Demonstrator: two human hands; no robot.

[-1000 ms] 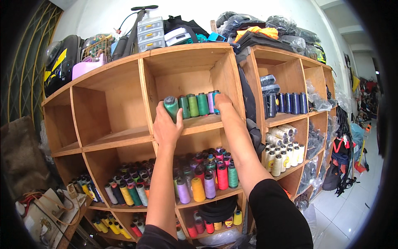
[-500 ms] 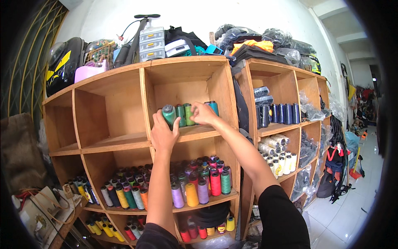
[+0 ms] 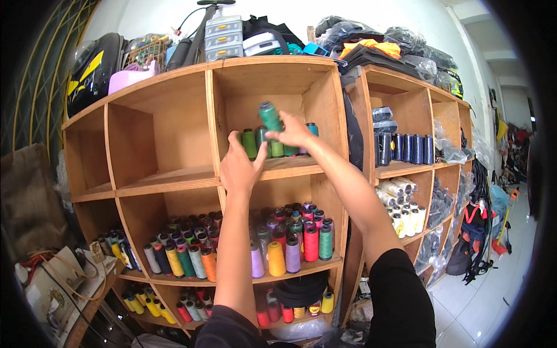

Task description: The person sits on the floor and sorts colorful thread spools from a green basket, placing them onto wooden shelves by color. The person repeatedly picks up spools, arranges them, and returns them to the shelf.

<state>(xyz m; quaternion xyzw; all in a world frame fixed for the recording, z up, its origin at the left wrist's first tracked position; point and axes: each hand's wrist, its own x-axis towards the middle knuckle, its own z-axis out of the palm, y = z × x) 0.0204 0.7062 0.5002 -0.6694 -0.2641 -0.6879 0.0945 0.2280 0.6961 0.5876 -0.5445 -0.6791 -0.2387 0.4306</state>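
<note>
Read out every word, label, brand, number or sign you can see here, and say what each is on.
No wording is clear enough to quote.
White spools: yellowish labels, too small to read.
Bottom-shelf spool with a red-and-yellow label: too small to read.
Green spool in the right hand: blurred, no lettering to make out.

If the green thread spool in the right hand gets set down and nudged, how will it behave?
The green thread spool looks taller than wide, so it may tip if pushed near its top. Its rounded sides suggest it could roll once lying down. It seems stiff, showing no visible sag in the right hand.
</note>
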